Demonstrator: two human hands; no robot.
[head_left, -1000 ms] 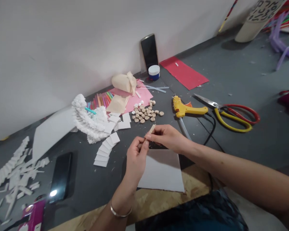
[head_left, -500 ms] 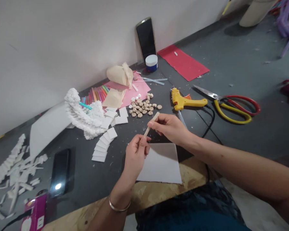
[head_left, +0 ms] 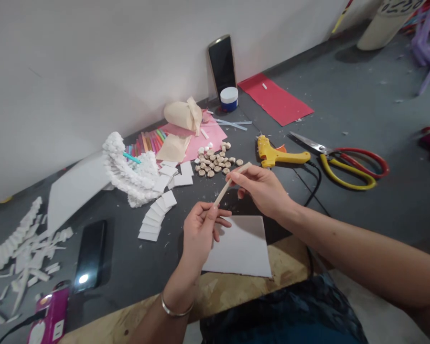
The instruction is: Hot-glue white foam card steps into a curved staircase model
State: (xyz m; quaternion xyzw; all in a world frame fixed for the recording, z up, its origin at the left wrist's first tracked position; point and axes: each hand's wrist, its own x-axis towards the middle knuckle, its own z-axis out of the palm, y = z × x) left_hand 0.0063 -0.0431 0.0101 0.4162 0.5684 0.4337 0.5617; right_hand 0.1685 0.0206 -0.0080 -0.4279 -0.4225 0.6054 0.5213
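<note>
A narrow beige strip (head_left: 222, 191), seemingly paper, slants between my two hands above a white sheet (head_left: 241, 248). Its lower end is pinched by my left hand (head_left: 202, 229) between thumb and forefinger, the other fingers loosely spread. My right hand (head_left: 260, 188) pinches it near the upper end, and the tip sticks out past the fingers. Just beyond lies a pile of small beige round coils (head_left: 215, 162), with a few white ones at its far side. Overlapping white squares (head_left: 154, 220) are fanned out left of my left hand.
A yellow glue gun (head_left: 277, 154) with a black cord and open scissors (head_left: 329, 155) lie to the right. Further back are a blue jar (head_left: 229, 100), an upright phone (head_left: 222, 64) and red paper (head_left: 275, 100). White fluffy trim (head_left: 129, 174) and another phone (head_left: 91, 255) are left.
My right hand has moved slightly right along the strip, so more of it shows between my hands. My left fingers have spread. The view has shifted a little.
</note>
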